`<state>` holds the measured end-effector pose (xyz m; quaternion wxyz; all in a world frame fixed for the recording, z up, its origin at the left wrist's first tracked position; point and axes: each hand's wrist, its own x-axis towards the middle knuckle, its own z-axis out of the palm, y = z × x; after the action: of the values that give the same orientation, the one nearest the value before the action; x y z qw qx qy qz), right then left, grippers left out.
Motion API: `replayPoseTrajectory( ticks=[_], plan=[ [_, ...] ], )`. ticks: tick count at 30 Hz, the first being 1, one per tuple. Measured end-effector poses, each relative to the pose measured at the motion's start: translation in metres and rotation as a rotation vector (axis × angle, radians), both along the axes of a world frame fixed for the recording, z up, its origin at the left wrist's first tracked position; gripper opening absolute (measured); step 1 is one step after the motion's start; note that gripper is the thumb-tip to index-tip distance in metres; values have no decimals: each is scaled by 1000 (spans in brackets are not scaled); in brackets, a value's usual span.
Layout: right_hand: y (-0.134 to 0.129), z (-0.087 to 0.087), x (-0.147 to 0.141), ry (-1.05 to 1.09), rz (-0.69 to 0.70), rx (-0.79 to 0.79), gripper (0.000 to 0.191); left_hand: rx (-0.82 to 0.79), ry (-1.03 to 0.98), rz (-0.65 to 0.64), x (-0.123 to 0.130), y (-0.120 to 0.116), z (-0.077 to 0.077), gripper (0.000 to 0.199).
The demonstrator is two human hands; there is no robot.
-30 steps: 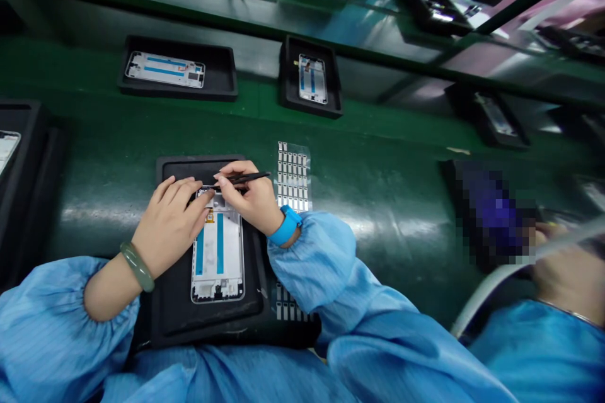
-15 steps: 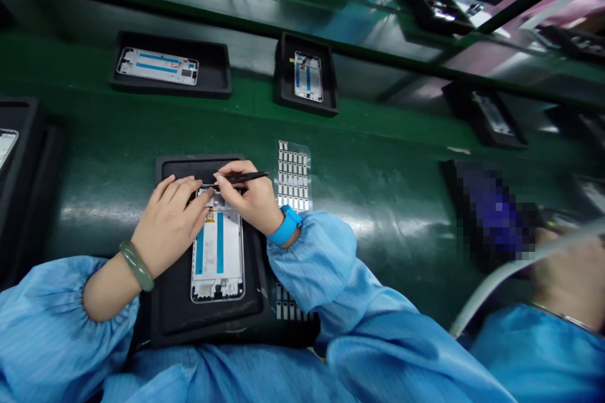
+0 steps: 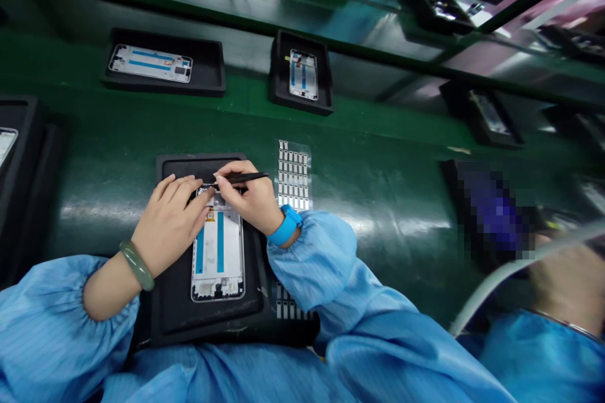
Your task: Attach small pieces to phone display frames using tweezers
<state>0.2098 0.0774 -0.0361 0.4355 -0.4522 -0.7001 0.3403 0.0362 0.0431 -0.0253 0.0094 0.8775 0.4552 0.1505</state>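
A silver phone frame point(image 3: 231, 245) with two blue strips lies in a black foam tray point(image 3: 165, 312) in front of me. My left hand point(image 3: 170, 217) rests over its upper left corner, fingers stretched out, with the index fingertip and thumb touching the top edge. My right hand point(image 3: 250, 195) pinches slim black tweezers point(image 3: 248, 176), whose tip points left at the frame's top edge. The exact tip is hidden by my fingers. Right of the tray lies a clear sheet of small metallic pieces point(image 3: 293, 173); another such sheet point(image 3: 286, 308) shows partly under my right sleeve.
Two black trays point(image 3: 208, 69) point(image 3: 326, 91) with phone frames stand at the back. More trays point(image 3: 28, 113) are at the left edge. At right are a co-worker's blurred hand point(image 3: 570, 277), a pale curved tube point(image 3: 491, 286) and a dark tray point(image 3: 458, 214) with a pixelated area.
The trays at the back have shifted slightly left. The co-worker's hand and sleeve at right moved a little. My hands and the phone frame look unmoved.
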Motion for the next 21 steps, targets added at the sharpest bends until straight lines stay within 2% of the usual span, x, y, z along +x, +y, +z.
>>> replayPoseTrajectory(
  ticks=[11, 16, 21],
  plan=[
    [2, 1, 2, -82, 32, 122, 12, 21, 17, -6, 0, 0, 0, 29],
    [4, 3, 2, -176, 46, 230, 14, 18, 21, -8, 0, 0, -1, 30],
    [5, 2, 3, -187, 63, 242, 16, 16, 15, -4, 1, 0, 1, 30]
  ],
)
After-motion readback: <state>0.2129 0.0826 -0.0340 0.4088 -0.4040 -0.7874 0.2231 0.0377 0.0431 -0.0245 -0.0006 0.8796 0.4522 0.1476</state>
